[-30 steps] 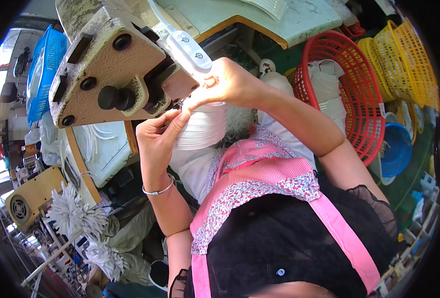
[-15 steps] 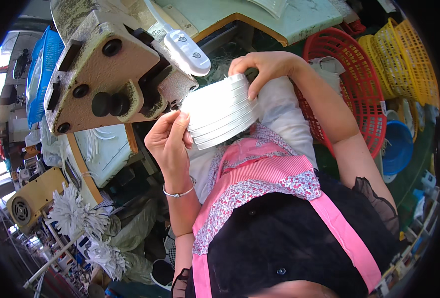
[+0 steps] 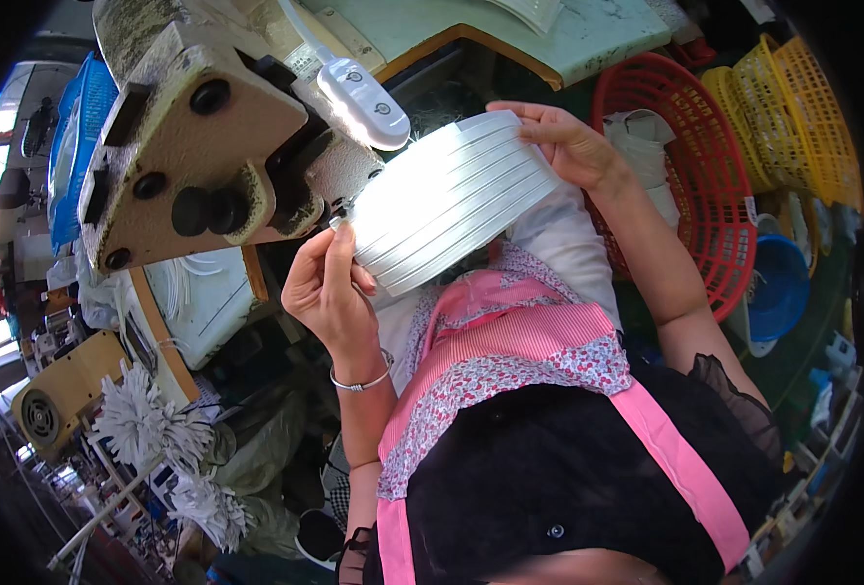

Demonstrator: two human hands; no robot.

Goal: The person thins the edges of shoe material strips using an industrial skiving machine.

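Note:
Both hands hold a white curved piece [image 3: 456,200] of fabric-like material, with several parallel ridges along it, stretched out above my lap. My left hand [image 3: 334,283] pinches its left end between thumb and fingers. At the upper right end, my right hand [image 3: 573,146] grips the edge, its fingers partly behind the piece. Just left of the piece stands the head of a sewing machine [image 3: 208,136], worn and beige, its needle area partly hidden by the piece. A white lamp control [image 3: 365,102] with two buttons hangs on a cable above it.
Right of my lap stands a red basket [image 3: 714,185] with white pieces inside. Beyond it are yellow baskets [image 3: 792,122] and a blue tub [image 3: 778,288]. A pale green tabletop [image 3: 588,49] lies ahead. White strip bundles [image 3: 149,419] hang at the lower left.
My right hand has moved right and its fingers have straightened along the edge. The white piece is now spread wider. My left hand has hardly shifted.

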